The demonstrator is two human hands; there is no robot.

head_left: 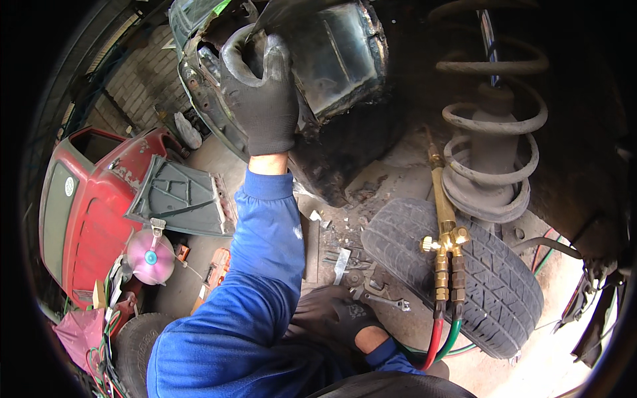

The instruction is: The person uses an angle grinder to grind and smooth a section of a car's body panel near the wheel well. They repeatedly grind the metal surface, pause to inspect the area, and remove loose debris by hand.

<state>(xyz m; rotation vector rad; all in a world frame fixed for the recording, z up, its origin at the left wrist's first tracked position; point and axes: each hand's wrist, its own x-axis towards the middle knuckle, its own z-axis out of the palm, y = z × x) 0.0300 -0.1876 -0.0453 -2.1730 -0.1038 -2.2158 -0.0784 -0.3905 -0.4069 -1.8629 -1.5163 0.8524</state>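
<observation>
My left hand, in a dark grey glove, reaches up and forward. Its curled fingers and thumb close at the edge of a dark sheet metal panel, part of a cut, scorched car body section. Low in the middle, my right hand, gloved too, rests near my leg, close to hand tools on the floor; its fingers are mostly hidden. To its right a brass gas torch stands upright, tip up, in front of a tyre. A red hose and a green hose run from its lower end.
A rusty coil spring rises beyond the tyre. Spanners and debris lie on the floor. At left are a red car body, a dark panel, a pink disc and another tyre.
</observation>
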